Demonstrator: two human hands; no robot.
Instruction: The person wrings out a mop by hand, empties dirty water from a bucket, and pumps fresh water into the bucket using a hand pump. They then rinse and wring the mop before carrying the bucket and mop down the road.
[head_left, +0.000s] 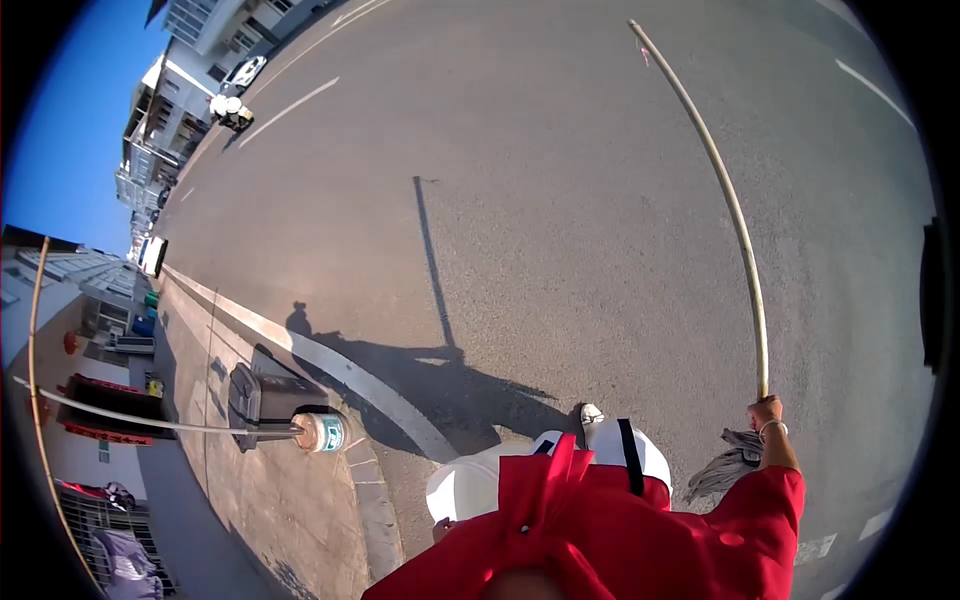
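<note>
My right hand (765,411) is wrapped around the pale wooden pole of a mop (741,226), low down near its grey string head (730,464). The pole points away over the road, and a small pinkish-red tie hangs near its far end. At my left side, part of my left hand (443,528) shows at the edge of a white bucket (465,490); its fingers look closed on it, though my red sleeve hides most of the hand. One white shoe (592,412) stands on the asphalt.
Left of me a pale curb (350,375) borders the pavement. On it are a dark wheeled bin (275,398) and a labelled white bucket (322,432) with a long pole in it. Up the street are a motorbike (232,112) and parked cars (243,73). My shadow falls across the road.
</note>
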